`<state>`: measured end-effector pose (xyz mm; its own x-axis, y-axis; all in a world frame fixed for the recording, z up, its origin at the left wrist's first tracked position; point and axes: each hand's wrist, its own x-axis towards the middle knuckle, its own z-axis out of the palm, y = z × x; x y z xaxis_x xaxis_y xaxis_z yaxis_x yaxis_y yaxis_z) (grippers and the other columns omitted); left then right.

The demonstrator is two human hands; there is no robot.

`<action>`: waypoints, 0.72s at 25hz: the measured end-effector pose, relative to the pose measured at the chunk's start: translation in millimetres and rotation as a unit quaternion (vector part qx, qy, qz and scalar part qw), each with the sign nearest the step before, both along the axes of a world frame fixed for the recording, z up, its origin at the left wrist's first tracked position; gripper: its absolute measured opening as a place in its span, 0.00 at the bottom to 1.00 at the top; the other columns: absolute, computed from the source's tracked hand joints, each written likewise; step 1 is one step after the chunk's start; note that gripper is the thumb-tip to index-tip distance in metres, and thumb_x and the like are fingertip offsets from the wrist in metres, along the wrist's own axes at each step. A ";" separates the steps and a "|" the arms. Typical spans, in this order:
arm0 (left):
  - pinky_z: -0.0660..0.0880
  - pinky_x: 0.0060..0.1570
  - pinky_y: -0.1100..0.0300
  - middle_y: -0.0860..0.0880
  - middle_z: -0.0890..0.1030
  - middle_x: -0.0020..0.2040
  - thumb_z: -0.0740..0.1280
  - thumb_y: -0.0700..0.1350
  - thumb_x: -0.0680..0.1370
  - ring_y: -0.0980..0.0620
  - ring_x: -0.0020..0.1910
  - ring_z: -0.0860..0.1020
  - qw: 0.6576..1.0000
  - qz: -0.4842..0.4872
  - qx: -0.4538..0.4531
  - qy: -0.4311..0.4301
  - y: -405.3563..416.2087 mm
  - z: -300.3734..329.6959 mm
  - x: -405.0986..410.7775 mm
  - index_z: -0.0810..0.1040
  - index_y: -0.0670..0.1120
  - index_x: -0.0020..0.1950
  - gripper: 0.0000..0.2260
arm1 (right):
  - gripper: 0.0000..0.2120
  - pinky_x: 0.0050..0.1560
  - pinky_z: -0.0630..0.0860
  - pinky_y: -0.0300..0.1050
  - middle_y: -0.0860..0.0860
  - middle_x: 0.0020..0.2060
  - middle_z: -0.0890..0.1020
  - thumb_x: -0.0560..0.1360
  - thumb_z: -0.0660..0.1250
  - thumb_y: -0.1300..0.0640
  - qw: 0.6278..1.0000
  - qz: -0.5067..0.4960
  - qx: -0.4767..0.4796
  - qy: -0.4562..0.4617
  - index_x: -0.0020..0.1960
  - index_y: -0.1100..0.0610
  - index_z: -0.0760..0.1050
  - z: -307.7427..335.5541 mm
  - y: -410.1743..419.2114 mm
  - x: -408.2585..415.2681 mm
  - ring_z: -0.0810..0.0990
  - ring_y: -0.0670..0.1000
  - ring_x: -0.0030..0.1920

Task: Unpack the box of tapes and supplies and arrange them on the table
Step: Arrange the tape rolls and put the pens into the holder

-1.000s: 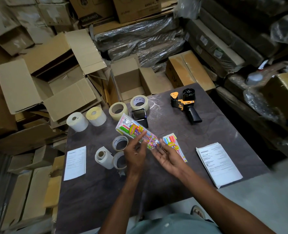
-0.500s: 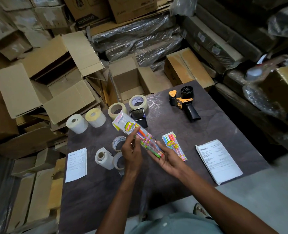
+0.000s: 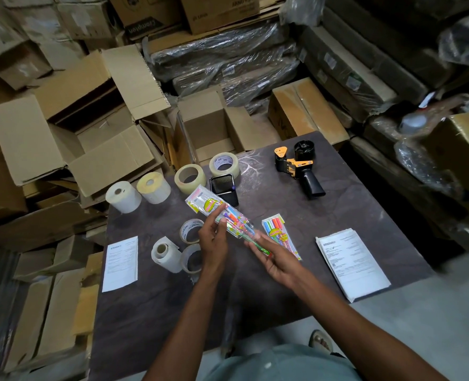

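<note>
In a storeroom walled with stacked cartons (image 3: pixel 63 138) and plastic-wrapped bundles (image 3: pixel 228 61), a person stands at a dark table (image 3: pixel 151 312). Above its middle, the left hand (image 3: pixel 212 243) pinches a clear packet of coloured markers (image 3: pixel 222 215) while the right hand (image 3: pixel 278 261), fingers straight, supports its near end. A second marker packet (image 3: pixel 281 235) lies just right. Tape rolls (image 3: pixel 190 178) and white label rolls (image 3: pixel 123 196) line the far left; a tape dispenser (image 3: pixel 299 166) sits far right. Printed sheets (image 3: pixel 351 266) lie near right, one paper (image 3: pixel 120 264) near left.
</note>
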<state>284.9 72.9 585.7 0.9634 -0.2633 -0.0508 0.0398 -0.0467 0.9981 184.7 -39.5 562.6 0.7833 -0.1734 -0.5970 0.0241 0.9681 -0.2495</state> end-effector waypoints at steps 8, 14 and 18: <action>0.77 0.61 0.41 0.43 0.81 0.63 0.63 0.35 0.79 0.41 0.61 0.80 0.995 0.068 -0.035 0.064 -1.8 -27.2 22.9 0.82 0.57 0.59 0.19 | 0.15 0.45 0.84 0.44 0.66 0.58 0.82 0.74 0.70 0.71 0.997 0.001 -0.060 0.045 0.60 0.71 0.77 -16.0 -15.9 -14.4 0.84 0.62 0.54; 0.76 0.62 0.37 0.41 0.80 0.64 0.61 0.33 0.78 0.42 0.61 0.80 0.987 0.125 -0.031 0.095 -3.5 -45.1 33.2 0.83 0.58 0.55 0.21 | 0.17 0.50 0.84 0.46 0.66 0.57 0.82 0.74 0.70 0.72 0.995 0.001 -0.072 0.074 0.62 0.72 0.77 -29.2 -34.7 -34.7 0.84 0.62 0.56; 0.75 0.65 0.42 0.44 0.78 0.67 0.60 0.29 0.77 0.43 0.65 0.77 0.987 0.123 -0.002 0.107 -3.4 -48.5 26.8 0.82 0.54 0.56 0.22 | 0.16 0.52 0.83 0.47 0.65 0.56 0.83 0.74 0.70 0.72 0.992 -0.013 -0.088 0.092 0.61 0.70 0.77 -33.9 -49.3 -44.0 0.85 0.60 0.52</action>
